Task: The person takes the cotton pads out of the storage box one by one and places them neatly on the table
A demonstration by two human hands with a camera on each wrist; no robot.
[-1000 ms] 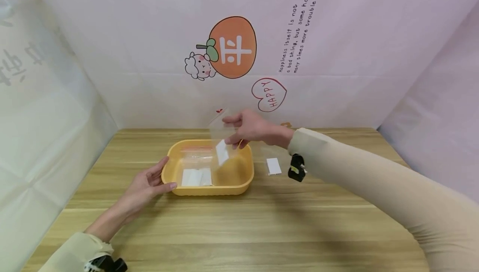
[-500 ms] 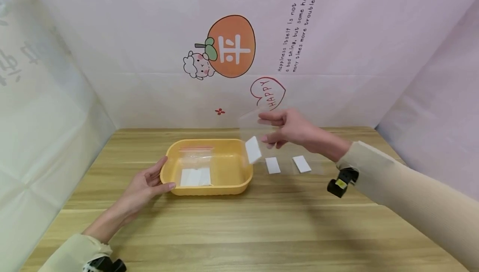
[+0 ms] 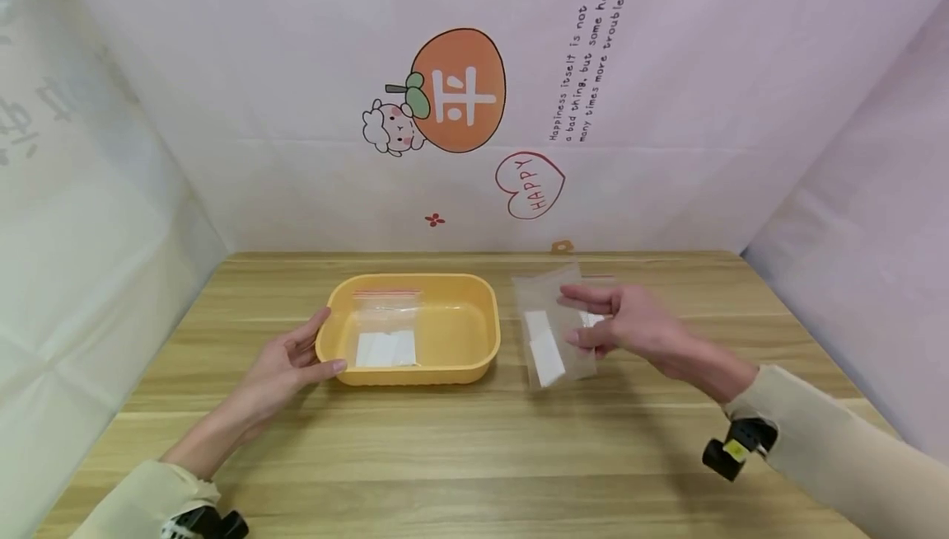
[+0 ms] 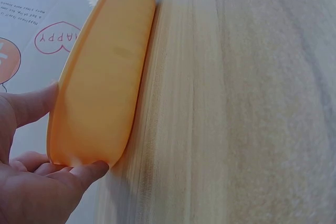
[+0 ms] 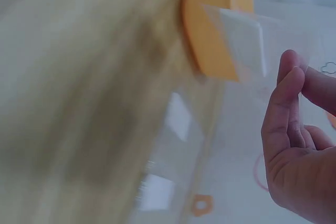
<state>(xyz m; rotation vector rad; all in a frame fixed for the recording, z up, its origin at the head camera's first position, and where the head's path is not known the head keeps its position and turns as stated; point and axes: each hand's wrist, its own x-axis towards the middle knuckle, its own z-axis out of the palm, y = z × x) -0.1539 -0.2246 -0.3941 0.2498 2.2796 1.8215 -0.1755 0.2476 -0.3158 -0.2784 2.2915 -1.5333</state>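
My left hand [image 3: 285, 370] grips the left end of a yellow plastic basket [image 3: 415, 376], seen also along its side in the left wrist view. Inside the basket, at its left, lies a clear zip bag [image 3: 385, 349] with white pieces in it. My right hand [image 3: 641, 325] pinches another clear zip bag [image 3: 547, 362] holding a flat white piece. This bag hangs tilted, right of the basket. Behind it, partly hidden in the head view, more bags lie on the table; the right wrist view shows their white pieces [image 5: 178, 116].
The wooden table [image 3: 445, 456] carries everything. A printed white cloth [image 3: 296, 110] stands upright along its back edge, with plain white cloth at both sides. Each wrist wears a small black camera [image 3: 730, 448].
My right hand has carried its bag out from over the basket, rightward and down toward the bags on the table. My left hand has kept its grip on the basket.
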